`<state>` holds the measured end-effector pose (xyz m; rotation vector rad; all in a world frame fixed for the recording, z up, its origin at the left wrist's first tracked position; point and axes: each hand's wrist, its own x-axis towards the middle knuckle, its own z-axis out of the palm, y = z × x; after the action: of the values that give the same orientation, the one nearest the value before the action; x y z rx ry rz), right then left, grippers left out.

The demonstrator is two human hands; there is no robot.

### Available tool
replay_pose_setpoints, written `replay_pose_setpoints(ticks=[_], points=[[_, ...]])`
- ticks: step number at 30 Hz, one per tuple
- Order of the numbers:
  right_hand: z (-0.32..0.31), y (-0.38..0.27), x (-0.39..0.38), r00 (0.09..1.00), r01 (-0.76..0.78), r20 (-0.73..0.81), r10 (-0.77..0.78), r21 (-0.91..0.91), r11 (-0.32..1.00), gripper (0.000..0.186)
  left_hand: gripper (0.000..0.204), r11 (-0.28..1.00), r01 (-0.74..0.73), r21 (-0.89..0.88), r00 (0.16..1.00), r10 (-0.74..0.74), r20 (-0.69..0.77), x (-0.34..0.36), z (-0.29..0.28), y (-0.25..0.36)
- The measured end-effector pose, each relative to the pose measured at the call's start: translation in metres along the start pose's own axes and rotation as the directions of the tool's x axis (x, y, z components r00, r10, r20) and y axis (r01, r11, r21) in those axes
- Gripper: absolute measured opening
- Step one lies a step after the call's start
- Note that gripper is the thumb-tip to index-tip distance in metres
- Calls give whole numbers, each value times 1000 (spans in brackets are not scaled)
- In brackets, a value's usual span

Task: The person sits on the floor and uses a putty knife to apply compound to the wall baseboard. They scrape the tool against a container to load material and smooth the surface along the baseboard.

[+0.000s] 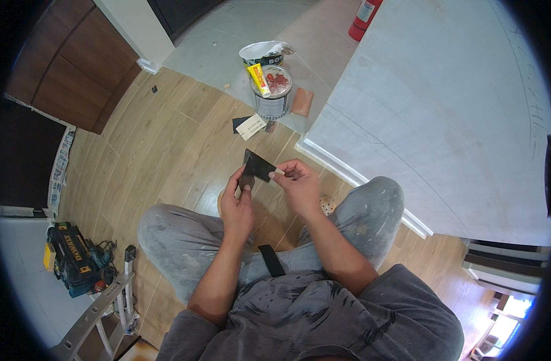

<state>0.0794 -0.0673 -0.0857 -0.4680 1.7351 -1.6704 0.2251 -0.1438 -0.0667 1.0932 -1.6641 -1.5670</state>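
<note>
In front of my knees, my left hand (236, 203) is closed around a dark brownish flat piece (248, 174), its thumb pressed on the face. My right hand (301, 183) pinches the edge of a black thin sheet (262, 167), perhaps sandpaper. The two dark pieces meet or overlap at the upper left; whether they are one folded sheet I cannot tell. Across my lap lies a black strip (271, 260). Beyond my hands, a pale printed card (251, 127) rests partly over a black piece (239, 124) on the floor.
Ahead stands a tin (272, 107) carrying a yellow tube (258, 80), with a white-rimmed bucket (263, 53) behind and a reddish flat block (302, 101) beside it. A wall (420, 114) borders the right. At left are a ladder (98, 316) and a tool case (77, 256).
</note>
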Motion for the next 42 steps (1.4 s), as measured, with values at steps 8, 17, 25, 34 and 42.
replay_pose_setpoints(ticks=[8, 17, 25, 34, 42], points=[[2, 3, 0, 1000, -27, 4, 27, 79, 997, 20, 43, 1000, -23, -9, 999, 23, -35, 0, 1, -3], [5, 3, -1, 999, -33, 42, 30, 58, 998, 19, 41, 1000, 20, -5, 1000, -20, 15, 0, -1, 2], [2, 5, 0, 999, -27, 31, 26, 35, 999, 19, 41, 1000, 14, -2, 1000, -14, 25, 0, -1, 3], [3, 3, -1, 999, 18, 50, -20, 27, 999, 18, 41, 1000, 2, -7, 1000, -2, 18, 0, 0, 3], [5, 1, -3, 993, 89, 78, -84, -60, 994, 17, 42, 1000, -2, 15, 1000, 2, -4, -1, 0, 1]])
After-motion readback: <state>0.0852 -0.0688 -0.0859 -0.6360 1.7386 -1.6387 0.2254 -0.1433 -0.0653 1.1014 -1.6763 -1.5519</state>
